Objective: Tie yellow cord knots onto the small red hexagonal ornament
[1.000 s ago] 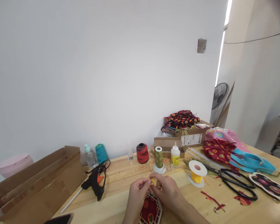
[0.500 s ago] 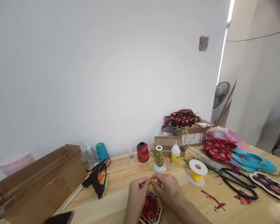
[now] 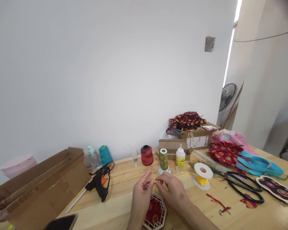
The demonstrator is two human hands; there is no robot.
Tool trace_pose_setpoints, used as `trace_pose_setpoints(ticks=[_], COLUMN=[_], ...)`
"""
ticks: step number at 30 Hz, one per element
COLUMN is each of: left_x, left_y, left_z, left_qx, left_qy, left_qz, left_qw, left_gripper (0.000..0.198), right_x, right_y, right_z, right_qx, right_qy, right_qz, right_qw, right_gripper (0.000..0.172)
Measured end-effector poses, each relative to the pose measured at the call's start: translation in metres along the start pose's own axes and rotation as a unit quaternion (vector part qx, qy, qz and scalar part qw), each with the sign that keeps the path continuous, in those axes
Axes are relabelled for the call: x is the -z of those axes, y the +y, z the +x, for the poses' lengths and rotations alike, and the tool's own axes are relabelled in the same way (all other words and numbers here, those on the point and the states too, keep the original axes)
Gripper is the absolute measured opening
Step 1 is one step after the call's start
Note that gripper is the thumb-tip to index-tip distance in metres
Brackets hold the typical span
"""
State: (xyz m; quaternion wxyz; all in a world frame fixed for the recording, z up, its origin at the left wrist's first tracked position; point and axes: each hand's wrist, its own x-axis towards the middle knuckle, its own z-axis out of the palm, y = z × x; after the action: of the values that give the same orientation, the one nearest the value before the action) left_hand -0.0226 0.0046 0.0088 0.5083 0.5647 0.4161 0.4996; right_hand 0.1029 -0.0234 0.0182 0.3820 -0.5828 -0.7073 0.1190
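Observation:
A yellow cord [image 3: 156,189] is pinched between my two hands at the front middle of the table. My left hand [image 3: 142,193] has thumb and fingertips closed on it, one finger raised a little. Opposite, my right hand [image 3: 172,191] grips the same cord between thumb and curled fingers. Just below the hands lies an octagonal ornament [image 3: 156,213] with a pale lattice frame and dark red patterned fabric; my left hand and wrist cover part of it. A spool of yellow cord [image 3: 203,176] stands to the right of my right hand.
Behind the hands stand a red thread spool [image 3: 147,156], a green thread spool [image 3: 163,159] and a glue bottle [image 3: 180,158]. Black-handled scissors [image 3: 244,185] and fabric scraps [image 3: 218,203] lie right. A glue gun [image 3: 99,185], a long cardboard box [image 3: 48,183] and a phone [image 3: 61,222] are left.
My left hand's finger has lifted and the fingertips have drawn slightly apart, so more yellow cord shows between the hands. The octagonal ornament has barely moved.

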Motion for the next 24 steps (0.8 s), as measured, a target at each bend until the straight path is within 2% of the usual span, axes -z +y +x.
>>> trace_pose_setpoints(ticks=[7,16,21,24], left_x=[-0.001,-0.003,-0.002,-0.001], left_y=[0.0,-0.004,-0.003,-0.002], left_z=[-0.001,0.0,0.001,0.0], left_qx=[0.005,0.016,0.02,0.019], left_qy=[-0.003,0.002,0.006,0.025], left_qz=[0.005,0.0,-0.022,-0.021], left_qw=[1.0,1.0,1.0,0.999], left_gripper=[0.049,0.046,0.043,0.043], right_x=[-0.004,-0.015,-0.008,0.011], right_y=[0.004,0.009,0.007,0.002], right_z=[0.003,0.005,0.01,0.011], right_qx=[0.002,-0.012,-0.042,-0.072], right_qy=[0.0,0.072,0.015,-0.039], right_qz=[0.063,0.131,0.247,0.368], right_qw=[0.998,0.989,0.968,0.926], right_gripper=[0.02,0.009,0.011,0.012])
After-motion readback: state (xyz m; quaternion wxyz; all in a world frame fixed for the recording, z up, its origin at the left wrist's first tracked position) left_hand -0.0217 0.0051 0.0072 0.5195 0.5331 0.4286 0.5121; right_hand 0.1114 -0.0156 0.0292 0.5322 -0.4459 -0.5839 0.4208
